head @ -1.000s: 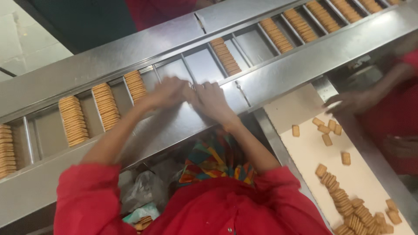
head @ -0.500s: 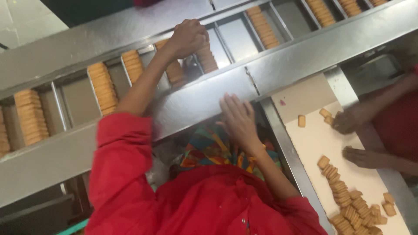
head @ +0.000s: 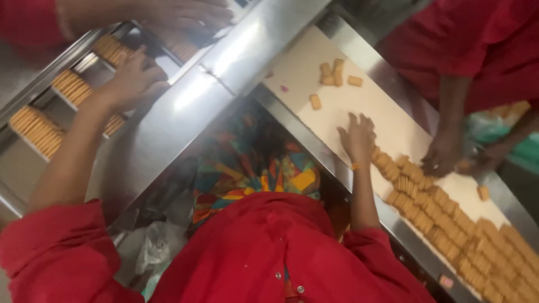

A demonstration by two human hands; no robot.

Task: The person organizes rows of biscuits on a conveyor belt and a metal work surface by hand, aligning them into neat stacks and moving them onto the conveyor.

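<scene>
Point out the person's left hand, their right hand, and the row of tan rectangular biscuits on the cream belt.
Left hand (head: 132, 81), head view, back of the hand.
Right hand (head: 357, 137), head view, back of the hand.
Row of tan rectangular biscuits (head: 449, 221), head view, middle of the row.

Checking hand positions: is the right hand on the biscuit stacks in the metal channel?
No. The right hand rests on the cream belt near loose biscuits; the left hand is at the channel stacks.

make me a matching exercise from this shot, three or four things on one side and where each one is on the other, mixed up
1. left hand
2. right hand
3. loose biscuits
4. co-worker's hand

A. far side of the cream belt, at the biscuit row
B. over the stacked biscuits in the steel channel
C. scattered at the belt's upper end
D. spread on the belt's near edge

Pairs: 1-B, 2-D, 3-C, 4-A
</scene>
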